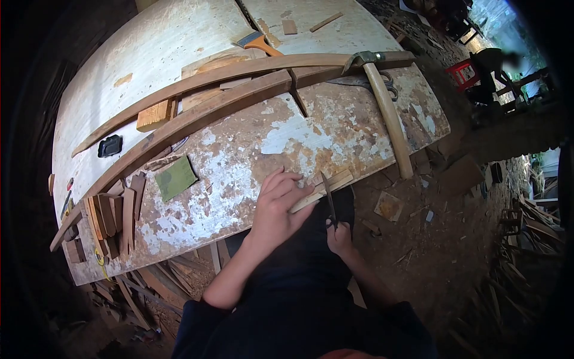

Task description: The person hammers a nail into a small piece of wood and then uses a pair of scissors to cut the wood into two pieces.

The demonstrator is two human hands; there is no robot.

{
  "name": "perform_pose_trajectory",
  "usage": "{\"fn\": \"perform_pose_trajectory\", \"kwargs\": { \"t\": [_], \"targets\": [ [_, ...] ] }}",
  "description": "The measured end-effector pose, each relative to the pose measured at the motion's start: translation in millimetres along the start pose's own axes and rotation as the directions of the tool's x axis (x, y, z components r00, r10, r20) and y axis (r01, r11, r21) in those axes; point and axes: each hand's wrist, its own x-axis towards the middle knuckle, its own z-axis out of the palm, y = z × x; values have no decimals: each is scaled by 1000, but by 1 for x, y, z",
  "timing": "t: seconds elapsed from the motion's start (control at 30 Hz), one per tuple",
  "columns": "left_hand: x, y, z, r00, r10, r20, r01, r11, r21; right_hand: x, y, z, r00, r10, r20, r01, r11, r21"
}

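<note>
My left hand (280, 206) is wrapped round a thin pale wood strip (339, 179) at the table's near edge. The strip sticks out to the right past my fingers. My right hand (339, 236), below the edge, grips the dark handle of a blade (329, 194), which looks like a knife or small saw. The blade points up and away from me and crosses the strip to the right of my left hand. Whether it has cut into the wood cannot be made out.
Long curved wood pieces (197, 116) cross the worn table (233, 173). A hammer (385, 113) lies at the right over scissors (359, 82). Green sandpaper (176, 178) and wood offcuts (107, 215) are at the left, a brush (258, 42) behind. A person (493, 66) is at the far right.
</note>
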Motion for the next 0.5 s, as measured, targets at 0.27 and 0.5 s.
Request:
{"fn": "perform_pose_trajectory", "kwargs": {
  "t": [0.27,0.5],
  "targets": [
    [-7,3,2,999,-11,31,12,1000,-21,-6,12,4,1000,1,-1,-2,999,-35],
    [-6,5,2,999,-22,31,22,1000,-3,-4,15,10,998,-40,-38,38,997,-67]
  ]
}}
